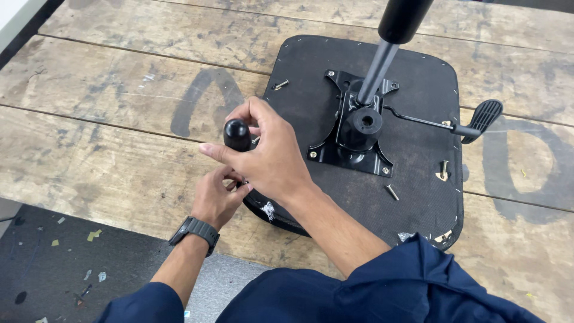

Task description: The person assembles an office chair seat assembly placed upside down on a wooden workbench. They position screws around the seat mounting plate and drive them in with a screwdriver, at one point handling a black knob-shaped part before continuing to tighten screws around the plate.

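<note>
Head view: an upturned black chair seat (311, 90) lies on the worn wooden counter (107, 78), its underside facing up. A black metal mounting plate (353, 140) is fixed at its middle, with a gas-lift column (382, 54) rising from it toward the camera and a lever with a paddle handle (481, 118) reaching out to the right.

The right hand (272, 152) is closed around a screwdriver with a black round-ended handle (237, 134), held upright at the seat's near-left edge. The left hand (216, 197), a dark watch (195, 232) on its wrist, is curled just below it with fingers together; what they pinch is hidden by the right hand.

About 4 loose screws (391, 192) lie on the seat. The column's top and the seat's near corner, behind a blue sleeve (418, 281), are cut off.
</note>
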